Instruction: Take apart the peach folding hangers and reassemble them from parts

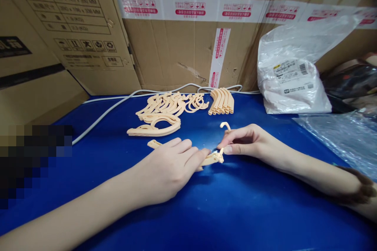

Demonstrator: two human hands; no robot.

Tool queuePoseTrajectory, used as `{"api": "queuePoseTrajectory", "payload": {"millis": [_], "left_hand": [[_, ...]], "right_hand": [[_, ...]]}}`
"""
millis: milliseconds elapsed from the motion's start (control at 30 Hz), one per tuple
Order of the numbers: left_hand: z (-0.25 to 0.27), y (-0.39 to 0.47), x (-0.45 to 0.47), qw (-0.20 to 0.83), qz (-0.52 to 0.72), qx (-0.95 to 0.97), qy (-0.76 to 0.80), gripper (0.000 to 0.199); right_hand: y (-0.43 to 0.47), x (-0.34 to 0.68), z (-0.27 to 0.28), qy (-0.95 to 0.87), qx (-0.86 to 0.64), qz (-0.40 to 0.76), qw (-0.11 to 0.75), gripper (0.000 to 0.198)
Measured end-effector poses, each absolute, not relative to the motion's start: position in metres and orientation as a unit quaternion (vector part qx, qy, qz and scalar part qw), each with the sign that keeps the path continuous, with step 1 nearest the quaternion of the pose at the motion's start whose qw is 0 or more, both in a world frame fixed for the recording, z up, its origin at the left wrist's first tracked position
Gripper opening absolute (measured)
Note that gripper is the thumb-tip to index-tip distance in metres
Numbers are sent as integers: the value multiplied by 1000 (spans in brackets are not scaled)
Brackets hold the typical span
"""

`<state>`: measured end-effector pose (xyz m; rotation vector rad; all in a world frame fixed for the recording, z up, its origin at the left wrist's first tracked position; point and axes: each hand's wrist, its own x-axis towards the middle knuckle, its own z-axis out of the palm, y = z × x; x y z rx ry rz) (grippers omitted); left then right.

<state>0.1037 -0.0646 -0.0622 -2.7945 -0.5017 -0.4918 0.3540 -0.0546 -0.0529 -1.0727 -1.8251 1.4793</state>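
My left hand (173, 168) is wrapped around a cream plastic hanger arm (211, 159). One end of the arm sticks out past my knuckles on the left, the other past my fingertips. In my right hand (249, 143), thumb and fingers pinch a cream hanger hook (225, 125), whose curved tip shows above the fingers. The hook's lower end is right by the arm's right end; whether the two are joined I cannot tell. Just beyond my left hand lie curved hanger pieces (165, 129), apart from both hands.
Behind lie a heap of hanger parts (165, 104), several loose hooks (196, 102) and a neat row of curved arms (221, 101). A white cable (108, 115) crosses the blue table (235, 211). Cardboard boxes (176, 47) wall the back; a white plastic bag (291, 82) stands right.
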Motion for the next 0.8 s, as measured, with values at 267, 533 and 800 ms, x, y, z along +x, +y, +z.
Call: {"api": "queuePoseTrajectory", "payload": {"millis": [267, 533, 800], "left_hand": [[-61, -65, 104, 147, -152, -960, -183, 30], [-62, -66, 104, 141, -155, -957, -198, 30], [-64, -66, 104, 136, -142, -959, -206, 32]], "right_hand": [[-57, 352, -50, -711, -414, 492, 283, 23], [-65, 350, -46, -761, -419, 404, 287, 25], [-69, 349, -47, -798, -415, 343, 269, 25]]}}
